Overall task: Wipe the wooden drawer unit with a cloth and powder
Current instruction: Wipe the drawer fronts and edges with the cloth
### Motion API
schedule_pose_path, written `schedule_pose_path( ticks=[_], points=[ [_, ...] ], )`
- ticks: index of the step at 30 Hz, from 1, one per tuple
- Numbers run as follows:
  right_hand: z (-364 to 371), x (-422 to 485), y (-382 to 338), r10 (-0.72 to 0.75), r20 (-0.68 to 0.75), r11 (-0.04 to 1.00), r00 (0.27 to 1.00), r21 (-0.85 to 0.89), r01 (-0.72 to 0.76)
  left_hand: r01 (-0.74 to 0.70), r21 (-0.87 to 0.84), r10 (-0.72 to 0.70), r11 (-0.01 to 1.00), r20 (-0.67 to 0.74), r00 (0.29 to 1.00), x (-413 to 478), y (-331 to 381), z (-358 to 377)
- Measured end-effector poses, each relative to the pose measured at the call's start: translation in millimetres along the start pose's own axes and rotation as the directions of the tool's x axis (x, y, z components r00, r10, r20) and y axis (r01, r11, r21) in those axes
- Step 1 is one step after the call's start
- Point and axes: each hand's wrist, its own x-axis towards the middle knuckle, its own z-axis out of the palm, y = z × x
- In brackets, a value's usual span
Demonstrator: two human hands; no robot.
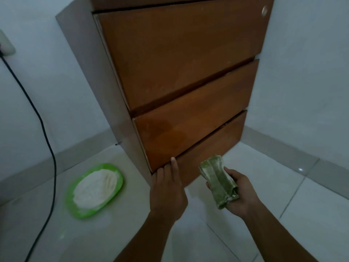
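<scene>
- Right hand (239,195): my fingers curl under and my thumb closes over the folded green cloth (218,181), which is dusted pale. It is held just clear of the bottom drawer front, apparently poised for a wiping stroke
- Left hand (167,188): my fingers (173,163) are straight and pressed together, with the tips touching the seam between the two lower drawer fronts at the unit's left corner. I judge this steadies the unit while the other hand wipes
- Powder (95,188): a white heap on a green plate (70,202), set on the tiled floor (283,214) just left of the unit's base, presumably within reach for recharging the cloth
- Drawer unit (179,63): wooden, its visible fronts shut, standing in the room's corner. Faint pale marks show on the fronts
- Cable (43,129): black, hanging from a wall socket (5,42) at far left, well apart from the work
</scene>
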Motion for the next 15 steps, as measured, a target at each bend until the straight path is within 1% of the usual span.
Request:
schedule_pose_path(
  ticks=[2,3,4,5,6,9,11,12,13,14,15],
  points=[
    [-4,1,-9,-0.074,-0.036,0.966,0.997,-0.249,0.063,-0.012,0.032,0.011,0.999,0.017,1.000,2,-2,-2],
    [-6,3,-13,-0.140,-0.030,0.902,0.990,-0.415,0.115,-0.014,0.047,0.013,0.999,0.025,1.000,3,-2,-4],
    [-6,2,-16,-0.211,-0.016,0.793,0.977,-0.587,0.162,-0.013,0.061,0.012,0.998,0.031,0.999,4,-1,-4],
    [-4,1,-20,-0.273,0.012,0.657,0.962,-0.728,0.195,-0.010,0.069,0.007,0.998,0.036,0.999,4,0,-5],
    [-1,-2,-22,-0.312,0.049,0.525,0.949,-0.823,0.216,-0.003,0.073,0.000,0.997,0.038,0.999,4,1,-6],
    [8,-4,-29,-0.340,0.156,0.226,0.927,-0.944,0.241,0.010,0.069,-0.013,0.998,0.038,0.999,7,2,-9],
    [6,4,-29,-0.367,0.256,-0.045,0.895,-0.965,0.257,0.008,0.066,-0.011,0.998,0.045,0.999,9,3,-11],
    [3,9,-29,-0.376,0.326,-0.176,0.867,-0.944,0.279,0.008,0.064,-0.011,0.998,0.048,0.999,11,3,-13],
    [0,13,-28,-0.378,0.383,-0.271,0.843,-0.916,0.294,0.010,0.062,-0.013,0.998,0.048,0.999,12,3,-14],
    [-3,16,-27,-0.373,0.420,-0.325,0.827,-0.894,0.307,0.013,0.060,-0.016,0.998,0.045,0.999,14,3,-14],
    [-6,19,-27,-0.369,0.440,-0.351,0.819,-0.881,0.316,0.015,0.058,-0.017,0.998,0.040,0.999,15,4,-15]
  ],
)
